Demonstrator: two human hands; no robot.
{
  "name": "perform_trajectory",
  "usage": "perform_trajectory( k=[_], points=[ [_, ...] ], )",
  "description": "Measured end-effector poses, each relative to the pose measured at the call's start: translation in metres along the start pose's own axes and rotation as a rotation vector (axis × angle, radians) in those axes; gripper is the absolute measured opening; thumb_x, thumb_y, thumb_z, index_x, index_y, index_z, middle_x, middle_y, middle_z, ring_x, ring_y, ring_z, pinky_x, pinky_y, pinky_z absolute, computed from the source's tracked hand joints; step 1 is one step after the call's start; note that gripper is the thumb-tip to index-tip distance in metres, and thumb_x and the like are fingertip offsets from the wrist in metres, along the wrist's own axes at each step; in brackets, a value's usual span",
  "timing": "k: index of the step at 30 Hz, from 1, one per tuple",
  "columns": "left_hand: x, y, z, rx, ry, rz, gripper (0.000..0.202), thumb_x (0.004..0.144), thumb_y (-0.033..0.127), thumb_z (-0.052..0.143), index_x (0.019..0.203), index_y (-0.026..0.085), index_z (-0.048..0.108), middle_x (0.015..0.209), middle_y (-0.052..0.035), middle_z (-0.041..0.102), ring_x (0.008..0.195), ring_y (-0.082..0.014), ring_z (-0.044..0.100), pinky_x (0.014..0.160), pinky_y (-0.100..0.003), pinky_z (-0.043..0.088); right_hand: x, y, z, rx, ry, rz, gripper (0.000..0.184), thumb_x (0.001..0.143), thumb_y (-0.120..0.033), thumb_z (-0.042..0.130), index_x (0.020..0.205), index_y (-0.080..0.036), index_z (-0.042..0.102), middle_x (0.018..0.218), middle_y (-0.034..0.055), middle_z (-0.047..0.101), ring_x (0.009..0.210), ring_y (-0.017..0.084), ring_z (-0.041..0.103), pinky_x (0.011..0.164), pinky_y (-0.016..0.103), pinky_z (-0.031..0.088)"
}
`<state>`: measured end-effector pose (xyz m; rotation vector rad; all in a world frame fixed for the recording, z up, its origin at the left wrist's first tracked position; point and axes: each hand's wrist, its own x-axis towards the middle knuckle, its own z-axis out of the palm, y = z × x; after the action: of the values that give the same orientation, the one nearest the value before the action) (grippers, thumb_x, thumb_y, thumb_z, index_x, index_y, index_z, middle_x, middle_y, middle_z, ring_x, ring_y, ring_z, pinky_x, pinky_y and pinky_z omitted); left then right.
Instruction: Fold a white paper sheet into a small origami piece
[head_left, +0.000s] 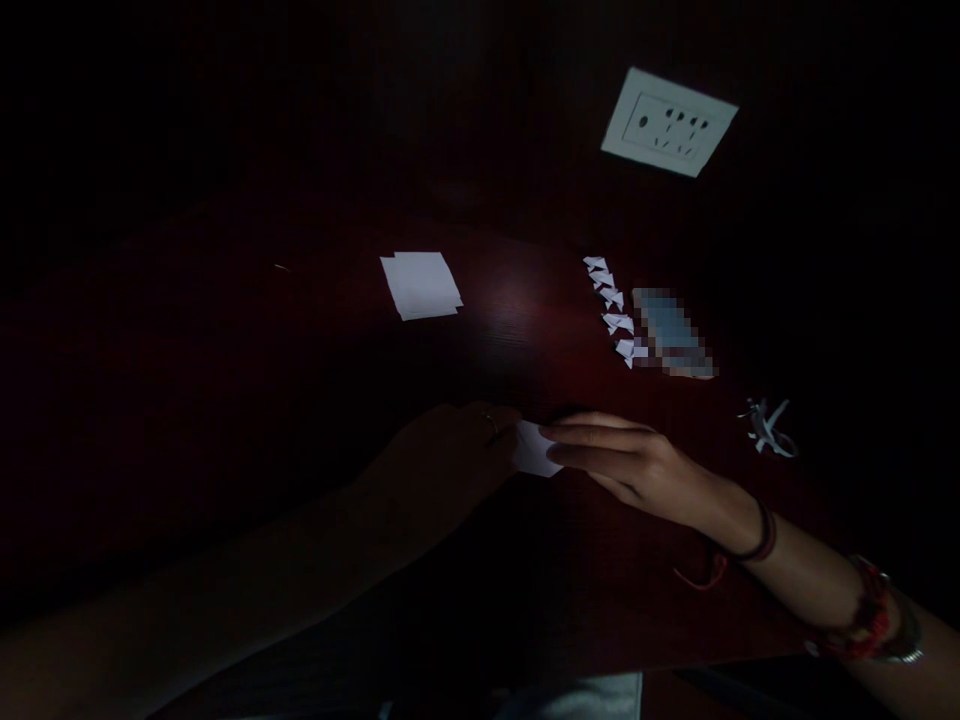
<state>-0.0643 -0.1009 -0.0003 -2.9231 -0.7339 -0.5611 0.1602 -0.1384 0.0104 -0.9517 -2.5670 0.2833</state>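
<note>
Paper folding seems to be the step in hand: the left hand (442, 450) and right hand (637, 470) meet over a small white paper piece (534, 452) lying on the dark red table (300, 350) just in front of the person. The right hand's fingers lie straight and flat on the piece's right edge. The left hand's tips touch its left edge, but in the gloom I cannot tell whether they pinch it. A fold this small likely calls for one hand pinning while the other presses the crease. Beyond lie a stack of white squares (420, 285), a row of small folded pieces (611, 305) and curled scraps (766, 428).
</note>
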Motion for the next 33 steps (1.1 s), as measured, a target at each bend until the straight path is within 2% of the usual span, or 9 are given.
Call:
perform_trajectory(
  k=[6, 11, 20, 28, 33],
  points=[
    [-0.002, -0.001, 0.001, -0.053, -0.006, -0.013, 0.023, 0.083, 0.013, 0.039, 0.102, 0.018, 0.052, 0.105, -0.0034, 0.055, 0.091, -0.0186, 0.052, 0.076, -0.034, 0.041, 0.002, 0.004, -0.003, 0.062, -0.034, -0.005, 0.024, 0.084, -0.012, 0.041, 0.101, -0.011, 0.058, 0.109, 0.0080, 0.057, 0.108, 0.015, 0.046, 0.090, 0.030, 0.045],
    [-0.001, -0.002, 0.002, -0.123, -0.069, -0.076, 0.028, 0.085, 0.013, 0.034, 0.103, 0.021, 0.054, 0.105, -0.0027, 0.056, 0.097, -0.0172, 0.050, 0.081, -0.033, 0.040, 0.003, 0.008, -0.004, 0.069, -0.056, -0.027, 0.023, 0.084, -0.013, 0.041, 0.100, -0.012, 0.057, 0.107, 0.0076, 0.058, 0.108, 0.015, 0.046, 0.090, 0.031, 0.045],
    [0.002, 0.001, -0.005, -0.127, -0.184, -0.128, 0.031, 0.081, 0.013, 0.042, 0.110, 0.019, 0.052, 0.114, -0.0049, 0.053, 0.106, -0.0208, 0.046, 0.089, -0.035, 0.035, 0.002, 0.003, -0.002, 0.009, -0.068, -0.039, 0.021, 0.082, -0.013, 0.045, 0.099, -0.013, 0.058, 0.110, 0.0081, 0.057, 0.111, 0.018, 0.044, 0.089, 0.033, 0.047],
    [-0.006, 0.007, -0.011, -0.027, -0.160, -0.120, 0.040, 0.079, 0.011, 0.031, 0.112, 0.023, 0.050, 0.117, -0.0010, 0.052, 0.109, -0.0201, 0.044, 0.088, -0.035, 0.035, -0.003, 0.000, -0.007, -0.060, -0.145, -0.035, 0.028, 0.081, -0.012, 0.045, 0.107, -0.014, 0.056, 0.115, 0.0069, 0.054, 0.117, 0.018, 0.039, 0.096, 0.034, 0.042],
    [-0.008, 0.006, -0.008, 0.056, -0.123, -0.040, 0.044, 0.074, 0.011, 0.030, 0.111, 0.020, 0.051, 0.118, -0.0030, 0.051, 0.106, -0.0229, 0.046, 0.083, -0.039, 0.037, -0.011, -0.007, -0.018, -0.064, -0.219, 0.026, 0.034, 0.079, -0.008, 0.045, 0.112, -0.013, 0.053, 0.118, 0.0076, 0.052, 0.117, 0.019, 0.039, 0.096, 0.035, 0.041]
  ],
)
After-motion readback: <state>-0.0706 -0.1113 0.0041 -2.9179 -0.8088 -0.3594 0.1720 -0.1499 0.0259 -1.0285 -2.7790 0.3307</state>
